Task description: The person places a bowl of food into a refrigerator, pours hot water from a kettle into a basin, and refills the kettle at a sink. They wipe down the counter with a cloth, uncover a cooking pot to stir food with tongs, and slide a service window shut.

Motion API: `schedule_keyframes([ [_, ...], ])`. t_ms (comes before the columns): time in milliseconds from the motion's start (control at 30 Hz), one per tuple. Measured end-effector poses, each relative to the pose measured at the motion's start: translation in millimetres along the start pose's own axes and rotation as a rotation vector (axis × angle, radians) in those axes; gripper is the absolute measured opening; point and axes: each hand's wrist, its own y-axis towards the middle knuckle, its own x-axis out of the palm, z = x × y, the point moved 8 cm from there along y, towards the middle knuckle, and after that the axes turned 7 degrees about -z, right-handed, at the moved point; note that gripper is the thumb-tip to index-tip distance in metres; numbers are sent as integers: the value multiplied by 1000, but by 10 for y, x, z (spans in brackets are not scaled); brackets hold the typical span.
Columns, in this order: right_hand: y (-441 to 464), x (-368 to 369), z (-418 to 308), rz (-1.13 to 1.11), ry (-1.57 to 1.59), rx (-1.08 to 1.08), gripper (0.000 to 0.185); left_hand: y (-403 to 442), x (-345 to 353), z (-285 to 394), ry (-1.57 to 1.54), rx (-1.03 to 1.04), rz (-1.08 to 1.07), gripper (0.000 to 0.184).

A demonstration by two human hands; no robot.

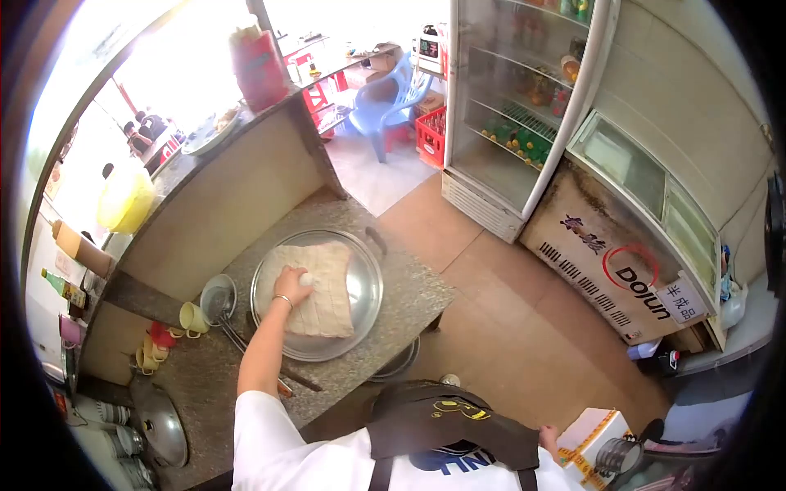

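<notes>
A large round metal tray rests on the stone counter, with a folded beige cloth spread over most of it. Over the cloth's upper left part is my left hand, a bracelet at its wrist. Its fingers are closed around a small white rounded lump, whose kind I cannot make out. My right hand hangs low at my side, near a white box with yellow tape. It looks away from the counter, and its fingers are too small and partly hidden to read.
Left of the tray are a metal pot, yellow cups and long-handled utensils. A metal lid lies at lower left. Across the tiled floor stand a glass-door drinks fridge and a chest freezer; a blue chair is further back.
</notes>
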Motion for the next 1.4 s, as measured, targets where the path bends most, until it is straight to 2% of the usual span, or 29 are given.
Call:
schedule_keyframes([
  [33,119,-242,150,20,78,30,11,52,47,-55,6,-48,11,45],
  [133,173,-562,-2,30,142,62,16,93,109,-53,24,-127,17,44],
  [233,562,-533,-231,-33,187,59,12,111,113,-29,51,-190,25,43],
  [333,854,-256,-835,-22,142,-8,13,93,215,-52,-11,-276,70,43],
  [367,969,-103,-1064,-52,103,-83,4,90,266,-76,-20,-345,67,44],
  [400,1113,77,-1315,-82,56,-166,9,88,317,-99,-37,-420,66,45],
  [467,1275,555,-1865,-239,69,-236,17,115,421,-90,29,-525,45,49],
  [500,1416,774,-2059,-242,51,-251,18,131,533,-161,74,-587,62,50],
  [533,1545,1066,-2295,-449,7,-332,14,170,631,-211,116,-655,83,51],
  [567,1851,1262,-2264,-395,20,-203,6,144,594,-143,119,-711,113,52],
  [600,1902,1495,-2446,-478,-92,-209,5,136,599,-85,124,-768,136,53],
  [667,1821,1882,-3040,-641,-328,-271,5,213,983,-483,178,-872,187,53],
  [800,1968,1998,-4125,-701,-541,-395,11,212,643,13,168,-970,47,51],
  [867,2239,1813,-4699,-592,-581,-500,14,196,543,85,1,-1001,153,50],
  [900,2380,1691,-4973,-516,-558,-529,16,179,760,-134,10,-1014,154,50],
  [967,3020,1328,-5066,-470,37,-419,5,69,1214,-786,-257,-996,344,58],
  [1000,3157,1203,-5166,-389,223,-406,2,89,1004,-641,-232,-1005,360,58],
  [1067,3490,1046,-5202,-303,81,-286,3,218,417,232,72,-1174,307,67],
  [1133,3675,1172,-5372,-285,-20,-217,3,408,308,560,76,-1104,526,70],
  [1200,3884,1507,-5566,-341,-116,-177,4,676,254,1010,-78,-960,744,65],
  [1267,4064,2016,-5828,-449,-242,-178,5,1106,428,1309,-185,-866,854,59],
  [1367,4310,2873,-6326,-647,-445,-225,7,2043,766,1945,-311,-701,812,49],
  [1400,4404,3149,-6541,-703,-505,-258,8,2429,790,2225,-464,-632,734,38],
])
